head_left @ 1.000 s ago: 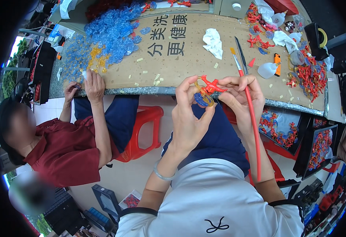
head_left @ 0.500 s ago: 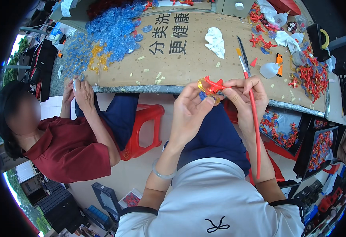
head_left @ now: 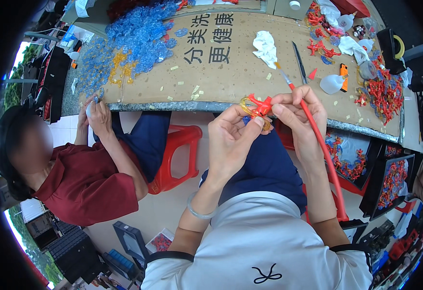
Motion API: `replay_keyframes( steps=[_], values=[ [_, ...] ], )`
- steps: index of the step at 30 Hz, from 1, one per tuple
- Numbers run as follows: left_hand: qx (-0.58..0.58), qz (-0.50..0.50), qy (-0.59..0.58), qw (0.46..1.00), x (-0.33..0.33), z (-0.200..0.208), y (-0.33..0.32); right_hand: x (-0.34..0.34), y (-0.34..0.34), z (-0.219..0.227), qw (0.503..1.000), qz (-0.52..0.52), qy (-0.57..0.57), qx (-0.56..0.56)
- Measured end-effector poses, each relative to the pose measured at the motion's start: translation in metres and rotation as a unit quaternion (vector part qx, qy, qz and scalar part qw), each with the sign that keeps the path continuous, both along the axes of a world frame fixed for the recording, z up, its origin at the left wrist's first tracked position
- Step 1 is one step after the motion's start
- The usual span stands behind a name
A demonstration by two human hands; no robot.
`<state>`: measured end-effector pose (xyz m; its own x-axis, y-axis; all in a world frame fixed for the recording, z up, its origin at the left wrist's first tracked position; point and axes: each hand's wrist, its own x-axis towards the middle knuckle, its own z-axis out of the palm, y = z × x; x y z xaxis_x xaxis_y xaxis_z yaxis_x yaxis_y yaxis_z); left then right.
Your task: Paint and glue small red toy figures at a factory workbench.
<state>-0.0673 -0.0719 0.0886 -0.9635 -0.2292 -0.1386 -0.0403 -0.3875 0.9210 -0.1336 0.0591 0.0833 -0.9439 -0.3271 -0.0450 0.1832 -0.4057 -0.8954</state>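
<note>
A small red plastic figure (head_left: 264, 107) with a clear yellow ring part (head_left: 246, 106) and a bit of blue is pinched between thumb and fingers of my left hand (head_left: 228, 142), just off the table's front edge. My right hand (head_left: 304, 118) is closed round a long red-handled paintbrush (head_left: 331, 166), its bristles up and pointing to the far left. The thumb and forefinger of that hand also meet the right end of the red figure. Beyond the bristle tip lies a crumpled white tissue (head_left: 264, 47), and my fingers hide part of the figure.
Blue clear pieces (head_left: 141, 41) and some yellow ones (head_left: 122, 70) heap at the far left. Red figures (head_left: 384, 96), a squeeze bottle (head_left: 331, 84), an orange cutter (head_left: 344, 77) and tweezers (head_left: 299, 62) lie at the right. A co-worker (head_left: 86, 179) sits at my left.
The paintbrush has tilted, its bristle end swinging left toward the tissue and its handle end moving right. The red figure has turned slightly in my fingers.
</note>
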Motion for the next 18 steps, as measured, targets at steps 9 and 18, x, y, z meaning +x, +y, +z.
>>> replay_keyframes(
  steps=[9,18],
  values=[
    [-0.115,0.050,0.018,0.992,0.006,-0.009,0.007,-0.011,-0.007,-0.013,0.997,0.062,-0.040,-0.022],
    [-0.037,0.044,0.023,0.998,0.007,-0.011,0.005,-0.011,-0.011,-0.015,0.995,0.066,-0.051,-0.048]
  ],
)
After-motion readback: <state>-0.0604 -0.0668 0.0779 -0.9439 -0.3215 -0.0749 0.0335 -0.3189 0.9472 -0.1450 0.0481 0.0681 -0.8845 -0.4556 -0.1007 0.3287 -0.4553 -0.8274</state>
